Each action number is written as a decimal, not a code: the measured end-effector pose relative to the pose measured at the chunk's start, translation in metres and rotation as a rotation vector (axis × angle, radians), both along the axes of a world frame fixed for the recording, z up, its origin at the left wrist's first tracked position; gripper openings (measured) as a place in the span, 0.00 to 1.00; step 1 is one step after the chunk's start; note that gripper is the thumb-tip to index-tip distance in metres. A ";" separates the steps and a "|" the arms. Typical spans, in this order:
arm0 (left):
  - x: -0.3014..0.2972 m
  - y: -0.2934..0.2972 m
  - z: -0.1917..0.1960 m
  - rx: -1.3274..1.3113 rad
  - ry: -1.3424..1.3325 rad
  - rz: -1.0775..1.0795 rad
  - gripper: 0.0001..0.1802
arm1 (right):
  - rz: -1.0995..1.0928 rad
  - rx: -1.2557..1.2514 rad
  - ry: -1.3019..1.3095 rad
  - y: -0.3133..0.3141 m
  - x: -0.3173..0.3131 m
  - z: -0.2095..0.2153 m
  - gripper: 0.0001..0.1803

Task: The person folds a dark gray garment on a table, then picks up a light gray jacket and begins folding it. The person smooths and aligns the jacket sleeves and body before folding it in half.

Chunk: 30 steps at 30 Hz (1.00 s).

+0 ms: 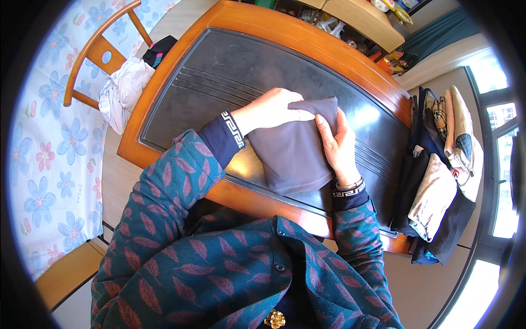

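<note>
A dark grey folded cloth garment (pixel 296 156) lies in front of me over the black table top, its exact kind hidden by the folds. My left hand (pixel 276 111) grips its far left edge, thumb on top and fingers underneath or behind. On the right side, my right hand (pixel 339 148) holds the cloth's far right edge, thumb in front and fingers curled behind it. The far corner of the cloth stands slightly raised between both hands. The near end hangs down close to the table's front edge.
The wooden table (pixel 274 24) has a black inset top. Piled clothes (pixel 435 189) lie along its right end. A wooden chair (pixel 101 49) holding white clothing (pixel 126 90) stands at the left, before a floral curtain (pixel 49 148). A shelf unit (pixel 361 24) is at the back.
</note>
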State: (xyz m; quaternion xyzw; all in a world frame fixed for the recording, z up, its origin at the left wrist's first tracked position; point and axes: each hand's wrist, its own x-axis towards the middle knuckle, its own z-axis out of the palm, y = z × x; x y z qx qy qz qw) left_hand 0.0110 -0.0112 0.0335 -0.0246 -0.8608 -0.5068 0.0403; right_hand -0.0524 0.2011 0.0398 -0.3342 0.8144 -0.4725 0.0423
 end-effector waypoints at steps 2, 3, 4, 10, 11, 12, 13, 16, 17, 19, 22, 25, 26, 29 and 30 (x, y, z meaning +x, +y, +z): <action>0.000 0.001 0.000 0.049 0.000 0.015 0.27 | -0.004 -0.018 0.011 0.000 -0.001 0.000 0.30; 0.000 0.002 0.001 0.074 -0.005 0.021 0.26 | -0.011 -0.022 0.028 0.000 -0.001 -0.001 0.30; 0.001 0.002 0.002 0.075 -0.018 0.043 0.25 | -0.017 -0.029 0.045 0.000 -0.002 0.000 0.30; 0.000 -0.002 0.006 0.100 -0.053 0.149 0.21 | -0.071 -0.003 0.008 0.003 -0.001 0.004 0.29; 0.000 -0.002 0.006 0.106 -0.030 0.174 0.21 | -0.068 -0.015 0.006 0.003 -0.002 0.005 0.29; 0.000 -0.002 0.006 0.111 -0.015 0.200 0.21 | -0.081 -0.026 0.010 0.003 -0.002 0.005 0.28; 0.001 -0.002 0.006 0.119 -0.003 0.223 0.21 | -0.087 -0.049 0.020 0.002 -0.003 0.005 0.28; 0.001 -0.002 0.004 0.149 0.069 0.267 0.22 | -0.140 -0.062 -0.103 0.004 -0.003 0.005 0.26; 0.001 -0.002 0.004 0.162 0.089 0.273 0.22 | -0.154 -0.073 -0.160 0.005 -0.004 0.005 0.25; -0.001 -0.004 0.002 0.129 0.107 0.303 0.22 | -0.135 -0.316 -0.305 0.004 -0.004 0.003 0.24; -0.004 -0.009 -0.001 0.143 0.082 0.333 0.23 | -0.129 -0.511 -0.463 0.006 -0.006 0.005 0.26; -0.006 -0.011 -0.005 0.268 0.060 0.341 0.22 | -0.031 -0.602 -0.489 0.007 -0.006 0.007 0.29; -0.006 -0.011 -0.007 0.322 0.052 0.340 0.22 | 0.091 -0.624 -0.532 0.010 -0.003 0.007 0.33; -0.006 -0.010 -0.010 0.445 0.063 0.363 0.21 | 0.115 -0.662 -0.531 0.004 0.003 0.001 0.36; -0.006 -0.010 -0.010 0.406 0.076 0.390 0.21 | 0.135 -0.645 -0.546 0.005 0.005 0.000 0.36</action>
